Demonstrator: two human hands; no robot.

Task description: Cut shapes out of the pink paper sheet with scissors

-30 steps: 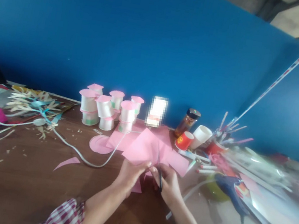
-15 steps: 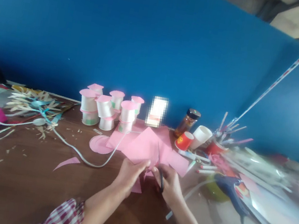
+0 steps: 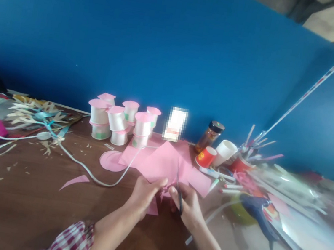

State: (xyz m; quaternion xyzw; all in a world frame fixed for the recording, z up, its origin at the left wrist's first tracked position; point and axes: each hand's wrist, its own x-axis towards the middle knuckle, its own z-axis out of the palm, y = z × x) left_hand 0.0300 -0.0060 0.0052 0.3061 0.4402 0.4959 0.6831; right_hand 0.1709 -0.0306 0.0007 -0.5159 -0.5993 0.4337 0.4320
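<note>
With our left hand [image 3: 144, 194] we pinch the lower edge of a piece of pink paper [image 3: 158, 164] between thumb and fingers. Our right hand [image 3: 190, 205] is closed around the dark handles of the scissors [image 3: 180, 199], whose blades point away from us, over the right part of the paper; we cannot tell whether they meet. The paper is tilted above the brown table [image 3: 43, 215], in front of a larger pink sheet [image 3: 130, 155] lying there. To its left we see pink circles [image 3: 112, 161] overlapping, a white cord [image 3: 91, 175] and a curved scrap [image 3: 76, 181]. Behind these stand white cups [image 3: 117, 121] with pink tops, stacked in pairs where we can tell. Right of the sheet are a red cup [image 3: 205, 156], a white cup [image 3: 225, 152] and a dark-lidded jar [image 3: 208, 138]. Farther right we see a blue glue gun [image 3: 262, 215]. A blue wall [image 3: 169, 35] rises behind everything.
</note>
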